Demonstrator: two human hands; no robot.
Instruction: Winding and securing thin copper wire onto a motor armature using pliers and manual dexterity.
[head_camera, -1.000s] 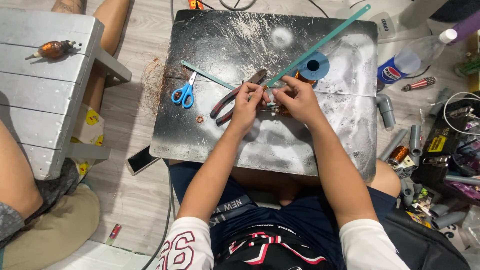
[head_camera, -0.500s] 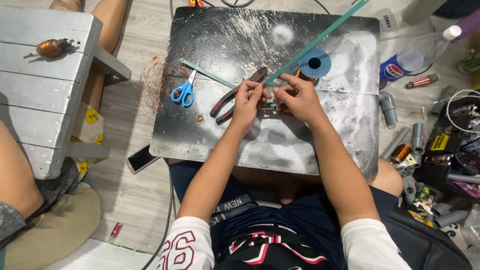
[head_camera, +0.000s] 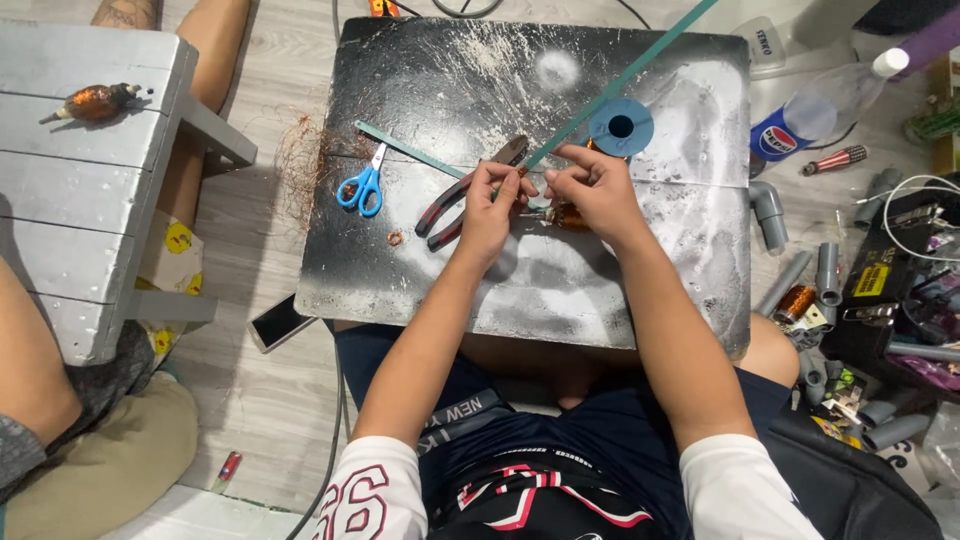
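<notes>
My left hand (head_camera: 487, 205) and my right hand (head_camera: 590, 185) meet over the middle of a black, white-dusted board (head_camera: 450, 290) on my lap. Between their fingertips is a small part wound with copper wire (head_camera: 566, 216), mostly covered by my right hand. A long green strip (head_camera: 630, 75) runs from my fingers up to the top right. My left hand pinches its lower end; my right hand's fingers close round the copper part. Pliers with red and black handles (head_camera: 455, 200) lie just left of my left hand.
Blue-handled scissors (head_camera: 362, 186) and a short green strip (head_camera: 405, 148) lie on the board's left, with a blue spool (head_camera: 620, 126) behind my hands. Another person's legs and a grey wooden bench (head_camera: 70, 190) stand at left. Grey pipe fittings (head_camera: 825, 270), a bottle (head_camera: 810, 110) and clutter fill the right floor.
Both hands stay together over the copper part with small finger movements. The view has shifted slightly; the green strip stays in my fingers.
</notes>
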